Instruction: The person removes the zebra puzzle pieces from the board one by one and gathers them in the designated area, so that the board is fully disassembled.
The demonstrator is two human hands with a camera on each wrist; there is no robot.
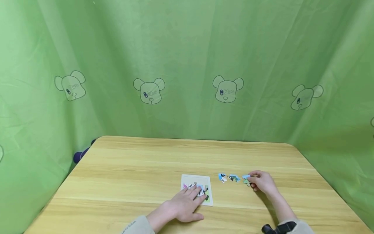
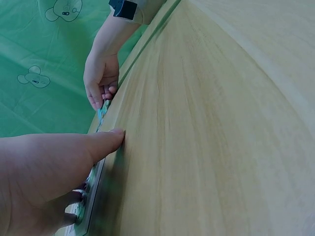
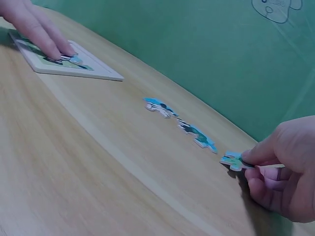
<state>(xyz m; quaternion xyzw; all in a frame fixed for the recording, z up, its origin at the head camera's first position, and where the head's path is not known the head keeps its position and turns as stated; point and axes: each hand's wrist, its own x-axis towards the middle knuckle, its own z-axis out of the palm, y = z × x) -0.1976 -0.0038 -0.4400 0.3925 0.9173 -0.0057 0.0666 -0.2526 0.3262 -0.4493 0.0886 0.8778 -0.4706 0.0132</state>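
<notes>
My left hand point(image 1: 187, 204) rests with its fingers spread on a white-framed puzzle board point(image 1: 196, 178) that carries part of a zebra picture. Off to the right, my right hand point(image 1: 264, 182) pinches a blue and green puzzle piece point(image 3: 232, 160) between thumb and fingers, close over the table. Between board and right hand lie two loose pieces: one with a zebra's head point(image 1: 222, 177), the other blue and green with black stripes point(image 1: 234, 177). In the left wrist view the left thumb point(image 2: 106, 142) reaches out past the board's edge.
The wooden table point(image 1: 131, 169) reaches back to a green curtain point(image 1: 187, 48) printed with bear heads, which also hangs along both sides. Something dark purple point(image 1: 78, 156) shows beyond the table's left edge. A black strap point(image 1: 280, 227) is on the right wrist.
</notes>
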